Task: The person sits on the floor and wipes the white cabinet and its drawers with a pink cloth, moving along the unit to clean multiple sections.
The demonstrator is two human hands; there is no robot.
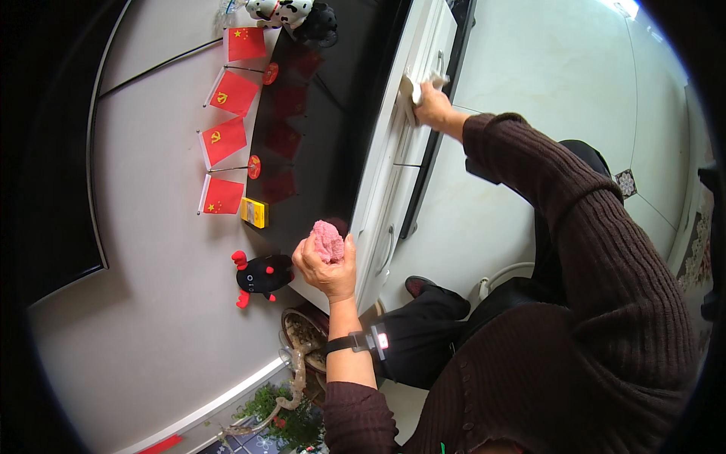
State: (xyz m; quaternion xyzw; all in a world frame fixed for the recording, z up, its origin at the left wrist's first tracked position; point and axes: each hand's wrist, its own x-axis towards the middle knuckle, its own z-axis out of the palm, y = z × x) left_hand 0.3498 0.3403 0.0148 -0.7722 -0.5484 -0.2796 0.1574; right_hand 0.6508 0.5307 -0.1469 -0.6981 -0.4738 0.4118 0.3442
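My left hand (327,272) is closed around a crumpled pink cloth (328,240), held over the near end of the glossy black cabinet top (325,144). A black strap with a small lit device (370,340) circles that forearm. Stretched out farther off, my right hand (435,107) grips a whitish cloth (411,91). This cloth lies against the white front of the cabinet (408,144), close to a drawer handle. The right fingers are partly hidden behind the cloth.
Several small red flags (227,141) on stands line the cabinet's wall side, beside a yellow box (255,213). A black-and-red plush toy (265,274) sits at the near end. Spotted dog figurines (283,11) stand far off. Below are a potted plant (283,408) and my shoe (431,291).
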